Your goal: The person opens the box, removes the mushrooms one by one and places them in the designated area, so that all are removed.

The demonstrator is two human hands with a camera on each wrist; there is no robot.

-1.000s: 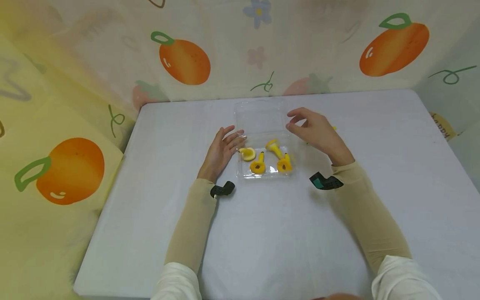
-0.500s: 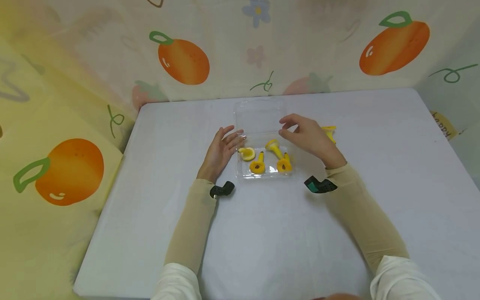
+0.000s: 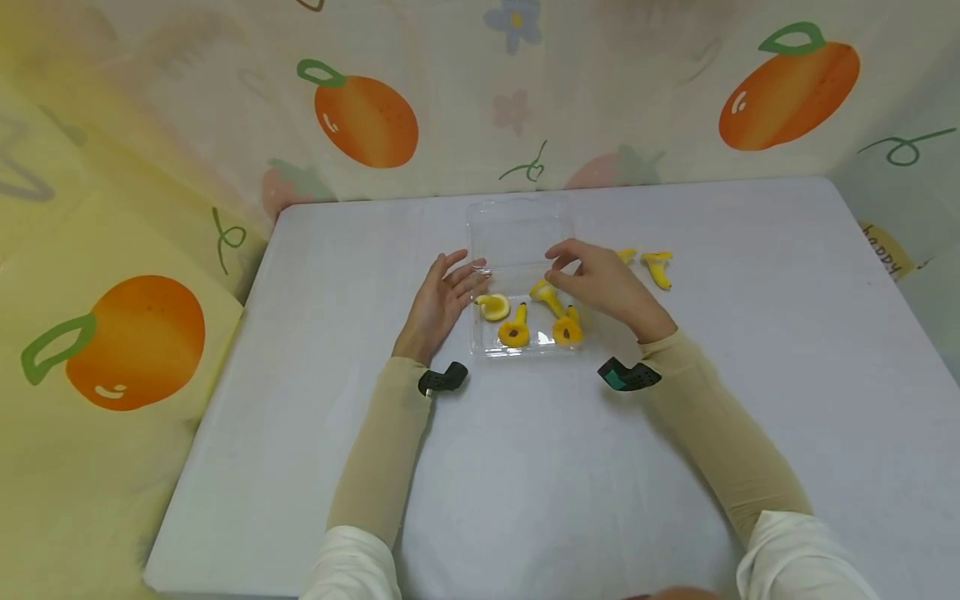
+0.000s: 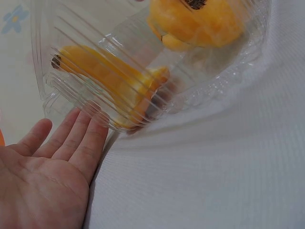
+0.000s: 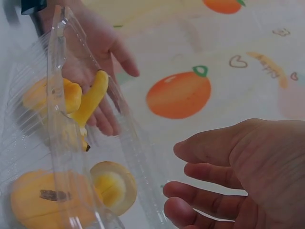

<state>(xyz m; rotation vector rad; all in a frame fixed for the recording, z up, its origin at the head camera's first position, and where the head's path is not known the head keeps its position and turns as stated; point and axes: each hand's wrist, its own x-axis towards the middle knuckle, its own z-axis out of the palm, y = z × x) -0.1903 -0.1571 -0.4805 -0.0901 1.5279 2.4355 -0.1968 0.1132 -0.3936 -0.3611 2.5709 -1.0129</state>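
A clear plastic clamshell box [image 3: 536, 340] lies in the head view with its lid [image 3: 519, 233] folded back. Several yellow mushroom-shaped pieces [image 3: 513, 334] sit inside, some showing a dark brown centre. My left hand [image 3: 442, 304] is beside the box's left wall, palm turned up and fingers straight; in the left wrist view its fingertips are right at the clear wall, near a yellow piece [image 4: 95, 67]. Above the right side of the box is my right hand [image 3: 607, 283], thumb and fingers loosely bent. The right wrist view shows nothing between its fingers [image 5: 202, 198].
Two more yellow pieces are on the white table [image 3: 757, 350] right of the box: one in full view [image 3: 658, 269], another partly behind the right hand [image 3: 627, 255]. A curtain [image 3: 450, 100] printed with oranges hangs behind the table's far edge.
My right hand has moved left and slightly down, over the box's right part, uncovering the yellow pieces on the table. The left hand and box have stayed in place.
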